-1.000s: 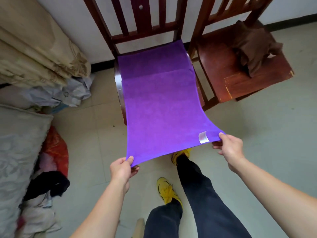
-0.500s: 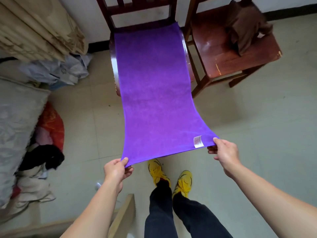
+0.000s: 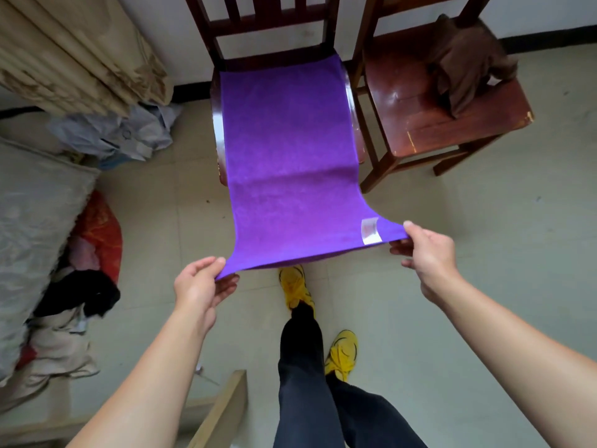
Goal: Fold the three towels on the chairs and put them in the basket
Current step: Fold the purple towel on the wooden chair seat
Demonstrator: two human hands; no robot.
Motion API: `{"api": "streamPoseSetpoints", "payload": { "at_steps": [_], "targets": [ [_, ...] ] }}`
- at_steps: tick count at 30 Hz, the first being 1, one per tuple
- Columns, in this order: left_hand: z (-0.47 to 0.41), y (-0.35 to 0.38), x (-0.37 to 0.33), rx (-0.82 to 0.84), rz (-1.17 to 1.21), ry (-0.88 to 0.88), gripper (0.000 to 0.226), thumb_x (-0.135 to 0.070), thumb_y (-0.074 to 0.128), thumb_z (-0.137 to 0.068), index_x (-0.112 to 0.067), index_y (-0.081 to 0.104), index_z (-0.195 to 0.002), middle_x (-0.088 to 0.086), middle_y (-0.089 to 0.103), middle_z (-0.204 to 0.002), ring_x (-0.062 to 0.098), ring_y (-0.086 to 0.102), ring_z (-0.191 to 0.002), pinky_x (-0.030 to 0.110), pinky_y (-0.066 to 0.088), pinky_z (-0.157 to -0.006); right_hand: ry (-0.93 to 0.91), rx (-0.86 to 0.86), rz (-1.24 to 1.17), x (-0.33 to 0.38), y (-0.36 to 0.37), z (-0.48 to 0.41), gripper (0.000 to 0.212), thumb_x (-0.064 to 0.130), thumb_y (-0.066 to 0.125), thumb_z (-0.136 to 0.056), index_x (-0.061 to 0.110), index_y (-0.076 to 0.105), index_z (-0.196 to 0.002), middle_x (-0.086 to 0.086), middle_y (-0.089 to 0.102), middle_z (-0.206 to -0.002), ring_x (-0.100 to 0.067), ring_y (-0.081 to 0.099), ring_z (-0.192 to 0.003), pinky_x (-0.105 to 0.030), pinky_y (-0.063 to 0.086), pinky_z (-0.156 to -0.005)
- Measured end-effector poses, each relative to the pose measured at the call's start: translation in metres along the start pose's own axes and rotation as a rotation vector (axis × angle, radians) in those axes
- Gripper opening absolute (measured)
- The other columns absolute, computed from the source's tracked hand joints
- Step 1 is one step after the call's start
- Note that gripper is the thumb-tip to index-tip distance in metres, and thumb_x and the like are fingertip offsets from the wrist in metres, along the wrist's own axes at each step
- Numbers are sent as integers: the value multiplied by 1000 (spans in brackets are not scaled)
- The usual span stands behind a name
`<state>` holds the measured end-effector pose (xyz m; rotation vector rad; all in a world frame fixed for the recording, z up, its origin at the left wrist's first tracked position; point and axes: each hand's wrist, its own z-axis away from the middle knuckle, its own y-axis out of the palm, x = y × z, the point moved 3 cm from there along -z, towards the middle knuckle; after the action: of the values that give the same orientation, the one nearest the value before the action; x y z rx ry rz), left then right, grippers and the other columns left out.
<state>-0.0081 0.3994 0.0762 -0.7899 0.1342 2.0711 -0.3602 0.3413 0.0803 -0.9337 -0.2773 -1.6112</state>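
A purple towel (image 3: 290,163) lies stretched flat over the seat of the middle wooden chair (image 3: 268,24), its near end hanging past the seat edge in the air. My left hand (image 3: 202,286) pinches the near left corner. My right hand (image 3: 426,253) pinches the near right corner, beside a white label (image 3: 370,231). A crumpled brown towel (image 3: 465,63) sits on the seat of the right-hand chair (image 3: 429,130). No basket is in view.
A rolled beige curtain or mat (image 3: 64,53) leans at the upper left. A grey cushion (image 3: 29,227) and piled clothes (image 3: 80,286) fill the left side. A wooden plank (image 3: 219,412) lies by my legs. My yellow shoes (image 3: 295,286) stand on the tiled floor.
The towel's folded far part has been pulled out flat over the seat. My hands, still holding the near corners, have drawn closer to the chair, so less towel hangs free.
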Motion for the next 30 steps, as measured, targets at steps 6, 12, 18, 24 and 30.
{"api": "streamPoseSetpoints", "payload": {
  "at_steps": [6, 12, 18, 24, 30],
  "targets": [
    [-16, 42, -110, 71, 98, 113, 11, -11, 64, -89, -16, 59, -81, -2, 64, -51, 13, 63, -45, 27, 55, -57, -76, 5, -141, 111, 34, -21, 23, 26, 57, -94, 18, 60, -73, 1, 68, -64, -8, 67, -51, -23, 39, -50],
    [-71, 96, -216, 124, 237, 120, 7, -11, 64, -88, -13, 61, -82, 0, 65, -52, 13, 65, -49, 26, 58, -56, -79, 19, -280, 202, 87, -74, 23, 29, 58, -94, 17, 59, -74, 3, 68, -56, -13, 66, -54, -21, 38, -46],
    [-145, 153, -285, 229, 212, -26, 11, -12, 51, -97, -10, 57, -87, 2, 72, -61, 13, 71, -62, 28, 56, -63, 118, 90, -293, 246, 147, -160, 29, 36, 53, -96, 17, 61, -75, 2, 71, -69, -9, 68, -60, -21, 41, -51],
    [-213, 199, -302, 239, 202, -133, 19, -6, 43, -99, -8, 55, -85, 3, 71, -72, 18, 65, -91, 31, 53, -80, 246, 140, -285, 255, 193, -242, 31, 33, 48, -99, 16, 59, -76, 3, 71, -72, -7, 67, -61, -15, 42, -44],
    [-278, 243, -313, 203, 197, -185, 21, -5, 37, -100, -10, 52, -87, 3, 64, -90, 17, 62, -103, 28, 51, -84, 335, 152, -279, 254, 233, -320, 33, 34, 46, -100, 13, 61, -79, 2, 72, -66, -8, 67, -60, -15, 45, -46]
  ]
}}
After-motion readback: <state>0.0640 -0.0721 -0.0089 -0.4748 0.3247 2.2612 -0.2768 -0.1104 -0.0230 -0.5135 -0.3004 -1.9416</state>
